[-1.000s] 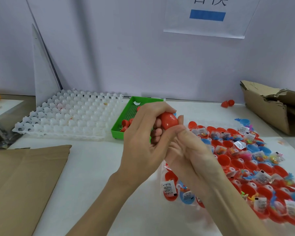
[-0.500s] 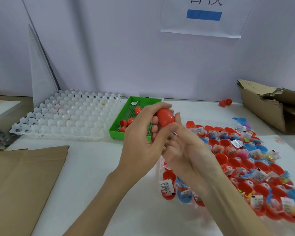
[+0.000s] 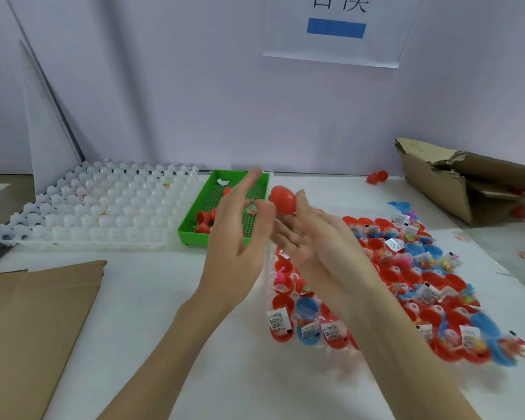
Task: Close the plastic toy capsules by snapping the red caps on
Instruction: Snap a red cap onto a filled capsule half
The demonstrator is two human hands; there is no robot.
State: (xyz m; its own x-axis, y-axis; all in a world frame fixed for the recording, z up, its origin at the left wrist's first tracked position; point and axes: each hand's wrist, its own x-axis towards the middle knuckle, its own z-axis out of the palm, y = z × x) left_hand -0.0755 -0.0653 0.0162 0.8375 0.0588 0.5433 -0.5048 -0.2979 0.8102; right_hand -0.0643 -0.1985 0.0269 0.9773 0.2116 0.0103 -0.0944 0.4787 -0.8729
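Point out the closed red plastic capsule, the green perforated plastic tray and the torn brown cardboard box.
closed red plastic capsule (image 3: 282, 200), head view, rounded side.
green perforated plastic tray (image 3: 194, 233), head view, near rim.
torn brown cardboard box (image 3: 434, 183), head view, outer side wall.

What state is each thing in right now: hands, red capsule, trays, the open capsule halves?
left hand: open, fingers extended, blurred
right hand: holds the red capsule at its fingertips
red capsule: looks closed
green tray: holds a few red pieces
white tray: cells mostly empty
capsule halves: uncapped, toys and packets inside
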